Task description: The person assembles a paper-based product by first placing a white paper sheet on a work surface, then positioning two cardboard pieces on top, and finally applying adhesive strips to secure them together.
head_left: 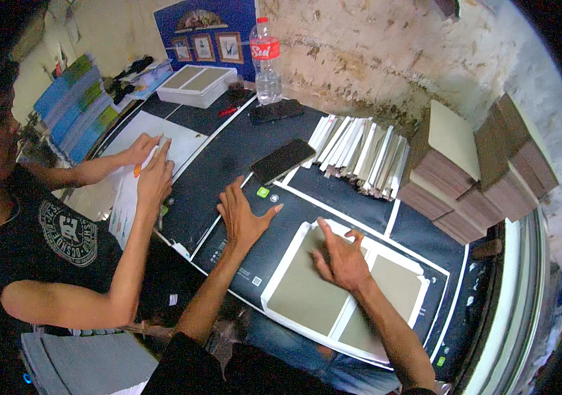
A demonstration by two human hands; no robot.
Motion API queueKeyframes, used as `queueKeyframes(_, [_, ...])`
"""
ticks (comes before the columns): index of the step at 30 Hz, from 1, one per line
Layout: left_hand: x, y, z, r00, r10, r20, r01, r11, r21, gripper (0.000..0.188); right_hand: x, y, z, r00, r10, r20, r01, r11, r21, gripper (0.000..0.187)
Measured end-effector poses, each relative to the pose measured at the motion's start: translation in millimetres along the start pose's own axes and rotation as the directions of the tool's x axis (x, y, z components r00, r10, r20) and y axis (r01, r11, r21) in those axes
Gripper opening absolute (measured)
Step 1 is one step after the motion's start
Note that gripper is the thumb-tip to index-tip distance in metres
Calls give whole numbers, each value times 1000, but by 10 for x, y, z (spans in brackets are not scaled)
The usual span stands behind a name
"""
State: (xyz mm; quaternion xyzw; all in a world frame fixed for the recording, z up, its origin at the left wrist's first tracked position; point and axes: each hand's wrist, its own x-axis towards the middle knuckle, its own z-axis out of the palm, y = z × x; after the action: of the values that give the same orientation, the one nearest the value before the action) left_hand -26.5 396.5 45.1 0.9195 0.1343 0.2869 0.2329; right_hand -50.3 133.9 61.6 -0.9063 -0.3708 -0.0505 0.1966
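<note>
A white sheet (272,289) lies on the dark table in front of me, with a larger grey-brown board (304,296) on its left and another board (396,283) on its right. A narrow white strip runs between them. My right hand (345,260) is over the upper part of the sheet, its index finger stretched to the top edge and the other fingers apart; it holds nothing. Left of the sheet, my left hand (241,214) hovers over the table with fingers spread and nothing in it. The nearest thing to its fingertips is a black phone (283,161).
Bundled white strips (360,155) stand behind the sheet, and stacks of grey-brown boards (449,141) rise at right. A plastic bottle (266,66) is by the wall, near a pile of boarded sheets (198,85). At left, a co-worker's hands (152,168) work over white paper (126,197).
</note>
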Motion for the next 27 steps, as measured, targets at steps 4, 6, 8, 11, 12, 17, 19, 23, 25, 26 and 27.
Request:
queueKeyframes(4, [-13,-20,170,999,-32,-23,31,999,-32,112,82,-6,-19,999,-40,35,37,997,71,84])
queueKeyframes(6, [-28,-37,196,998,-56,-32,54,997,-48,112,82,5,-2,999,-34,-1,34,998,61,84])
queueKeyframes(8, [-2,-23,176,998,-67,-23,65,996,-62,111,58,3,-4,1000,7,-9,-6,998,64,84])
queueKeyframes(11, [167,9,229,997,-23,-76,6,977,-215,104,-21,36,6,988,37,-153,-35,999,18,82])
queueKeyframes(12, [282,17,281,997,-39,-68,18,959,-282,101,-43,57,28,984,46,-173,-45,999,6,82])
queueKeyframes(17, [1460,-500,804,986,-121,-112,57,887,-458,103,78,38,125,958,-36,-284,36,999,-2,83])
queueKeyframes(19, [1867,-1036,1010,981,-184,-57,156,932,-327,121,112,-31,160,986,10,-168,-8,1000,14,87])
queueKeyframes(23, [2382,-648,1461,949,-248,197,268,960,-82,157,-18,127,71,988,43,-148,-49,998,-34,87])
queueKeyframes(25, [2562,-502,1455,903,-235,360,276,959,-65,159,-30,132,77,988,105,-117,-107,994,-10,86])
queueKeyframes(26, [2699,-477,1548,911,-170,375,226,968,-110,160,-11,162,71,983,97,-157,-98,995,2,82])
queueKeyframes(27, [2829,-646,1515,919,-128,373,186,974,-126,161,36,110,30,986,80,-144,-77,997,25,82])
